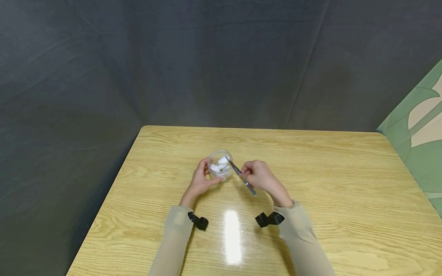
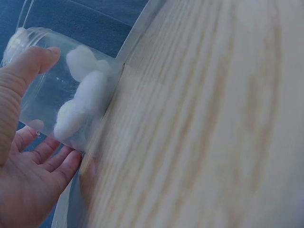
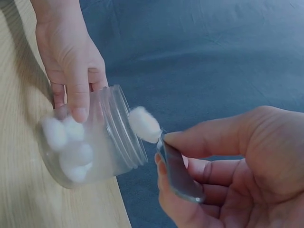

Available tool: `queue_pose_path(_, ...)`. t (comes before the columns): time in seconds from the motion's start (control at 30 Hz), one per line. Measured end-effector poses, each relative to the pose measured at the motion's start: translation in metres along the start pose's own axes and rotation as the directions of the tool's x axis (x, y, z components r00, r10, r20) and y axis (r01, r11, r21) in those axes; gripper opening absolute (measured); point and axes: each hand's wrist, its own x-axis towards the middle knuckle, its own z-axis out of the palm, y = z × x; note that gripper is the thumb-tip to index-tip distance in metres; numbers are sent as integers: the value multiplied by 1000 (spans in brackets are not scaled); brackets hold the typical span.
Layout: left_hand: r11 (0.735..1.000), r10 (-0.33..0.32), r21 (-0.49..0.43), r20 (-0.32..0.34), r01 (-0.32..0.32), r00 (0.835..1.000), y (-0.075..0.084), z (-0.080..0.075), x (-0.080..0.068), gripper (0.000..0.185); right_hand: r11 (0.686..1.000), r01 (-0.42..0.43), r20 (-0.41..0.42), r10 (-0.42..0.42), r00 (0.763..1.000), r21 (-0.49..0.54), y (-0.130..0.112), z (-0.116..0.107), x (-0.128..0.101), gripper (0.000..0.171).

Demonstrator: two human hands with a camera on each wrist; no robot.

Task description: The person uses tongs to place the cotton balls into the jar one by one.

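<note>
A clear plastic jar [image 3: 105, 159] stands on the table, its mouth uncovered, with several white cotton balls [image 2: 91, 92] in the bottom. My left hand [image 1: 199, 181] holds the jar from the left side, thumb on the near wall and fingers around the far side. In my right hand [image 1: 261, 177] a pair of metal tweezers [image 1: 246, 183] is pinched between thumb and fingers. The tweezers' tips grip one cotton ball [image 3: 145, 124] at the jar's mouth, above the others. The right wrist view shows this ball just outside the rim.
The light wood-grain table [image 1: 345, 184] extends widely to both sides. Behind it and along the left hangs a dark cloth [image 1: 221, 69]. A green leaf-patterned surface [image 1: 424, 153] borders the right edge. Each wrist carries a small black camera [image 1: 271, 219].
</note>
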Motion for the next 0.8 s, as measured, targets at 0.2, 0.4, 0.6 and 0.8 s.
queue_pose_path(0.2,1000,-2,2,2,2,1000,-1,0,0,76,1000,-18,17,18,1000,10,1,2,2,7)
queue_pose_path(0.4,1000,24,3,-1,-24,1000,-2,0,1,74,1000,-7,15,7,1000,-11,1,2,1,8)
queue_pose_path(0.6,1000,18,0,0,-18,1000,-1,0,0,73,1000,-13,9,13,1000,-19,1,1,-2,7)
queue_pose_path(0.8,1000,22,-4,5,-22,1000,-1,0,0,74,999,-20,2,20,1000,-41,3,-3,-7,7)
